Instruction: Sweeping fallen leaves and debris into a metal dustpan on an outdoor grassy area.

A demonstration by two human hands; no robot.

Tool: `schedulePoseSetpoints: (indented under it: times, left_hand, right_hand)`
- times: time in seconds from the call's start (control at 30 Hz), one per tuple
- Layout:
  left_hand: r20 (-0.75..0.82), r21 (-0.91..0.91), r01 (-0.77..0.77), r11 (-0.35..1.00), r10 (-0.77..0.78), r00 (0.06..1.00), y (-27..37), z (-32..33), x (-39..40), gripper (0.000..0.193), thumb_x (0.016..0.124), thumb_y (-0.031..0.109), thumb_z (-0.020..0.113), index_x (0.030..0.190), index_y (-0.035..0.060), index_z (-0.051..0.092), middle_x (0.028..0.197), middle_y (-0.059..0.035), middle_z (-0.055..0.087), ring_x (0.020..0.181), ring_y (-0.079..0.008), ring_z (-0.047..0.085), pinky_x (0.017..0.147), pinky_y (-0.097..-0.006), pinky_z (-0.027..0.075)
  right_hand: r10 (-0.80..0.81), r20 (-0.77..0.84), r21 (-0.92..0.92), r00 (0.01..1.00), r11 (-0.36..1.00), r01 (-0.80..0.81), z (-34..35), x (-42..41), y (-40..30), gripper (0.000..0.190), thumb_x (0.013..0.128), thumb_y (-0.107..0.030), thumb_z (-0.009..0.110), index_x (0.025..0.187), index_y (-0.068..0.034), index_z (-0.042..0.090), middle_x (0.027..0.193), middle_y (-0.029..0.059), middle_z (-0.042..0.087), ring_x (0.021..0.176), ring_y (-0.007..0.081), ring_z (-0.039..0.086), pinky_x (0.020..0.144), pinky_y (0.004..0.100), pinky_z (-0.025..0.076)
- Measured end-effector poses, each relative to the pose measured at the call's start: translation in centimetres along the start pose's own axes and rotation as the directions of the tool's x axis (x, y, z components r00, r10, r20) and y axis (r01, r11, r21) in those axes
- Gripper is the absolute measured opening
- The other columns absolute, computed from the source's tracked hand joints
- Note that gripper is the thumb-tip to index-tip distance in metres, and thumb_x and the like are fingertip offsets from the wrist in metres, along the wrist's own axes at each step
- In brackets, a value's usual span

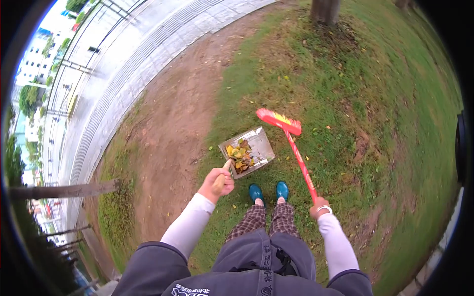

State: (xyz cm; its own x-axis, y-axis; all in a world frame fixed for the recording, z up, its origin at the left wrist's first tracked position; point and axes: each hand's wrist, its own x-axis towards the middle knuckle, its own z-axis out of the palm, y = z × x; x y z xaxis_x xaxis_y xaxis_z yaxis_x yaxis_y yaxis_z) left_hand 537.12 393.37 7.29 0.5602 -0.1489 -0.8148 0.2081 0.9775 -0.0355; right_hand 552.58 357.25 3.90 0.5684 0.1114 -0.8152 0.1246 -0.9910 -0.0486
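My left hand [220, 181] is closed around the wooden handle of a metal dustpan [261, 142], which lies over the grass ahead of my feet. Yellow and brown leaves [240, 155] are heaped in the half of the pan nearer that hand. My right hand [320, 208] grips the lower end of a red patterned broom handle. The red broom [279, 121] points away from me, its head with yellow and red bristles to the upper right of the dustpan and apart from it. Whether the bristles touch the ground I cannot tell.
Short grass with scattered fallen leaves surrounds my blue shoes [282, 190]. Bare soil [174, 111] runs along the left, with a paved walkway [148, 48] beyond. One tree trunk [325, 11] rises at the top; another trunk [66, 189] stands at the left.
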Motion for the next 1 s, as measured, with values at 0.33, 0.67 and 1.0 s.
schedulePoseSetpoints:
  times: [0.33, 0.67, 1.0]
  left_hand:
    - [-0.262, -0.19, -0.129, 0.973, 0.076, 0.962, 1.7, 0.5, 2.2, 0.016, 0.063, 0.001, 0.048, 0.057, 0.0116, 0.037, 0.048, 0.0008, 0.037, 0.037, -0.0116, 0.034, 0.036, -0.0246, 0.027]
    - [-0.336, -0.225, -0.196, 0.954, 0.113, 0.935, 3.9, 3.0, 3.2, 0.022, 0.061, 0.003, 0.048, 0.056, 0.0113, 0.028, 0.046, 0.0008, 0.032, 0.035, -0.0124, 0.03, 0.036, -0.0255, 0.023]
    - [-0.032, -0.072, -0.303, 0.95, 0.301, 0.953, -1.1, -5.2, -2.6, 0.011, 0.07, 0.007, 0.05, 0.065, 0.0096, 0.041, 0.049, 0.0001, 0.039, 0.038, -0.0105, 0.039, 0.034, -0.0244, 0.03]
  right_hand:
    - [-0.136, 0.252, 0.299, 0.958, 0.953, 0.057, -3.2, -8.3, 7.5, 0.016, 0.064, -0.012, 0.058, 0.078, -0.004, 0.057, 0.069, 0.015, 0.06, 0.067, 0.0297, 0.059, 0.063, 0.0355, 0.046]
    - [-0.083, 0.028, -0.202, 0.996, 0.976, 0.087, -1.3, 2.8, -0.6, 0.022, 0.071, -0.009, 0.054, 0.091, 0.0, 0.055, 0.089, 0.0211, 0.059, 0.084, 0.0345, 0.058, 0.07, 0.0402, 0.047]
    - [-0.201, 0.389, 0.444, 0.899, 0.896, 0.009, -6.7, -9.7, 5.2, 0.012, 0.067, -0.009, 0.06, 0.075, -0.003, 0.054, 0.057, 0.003, 0.052, 0.046, 0.0121, 0.05, 0.043, 0.0264, 0.041]
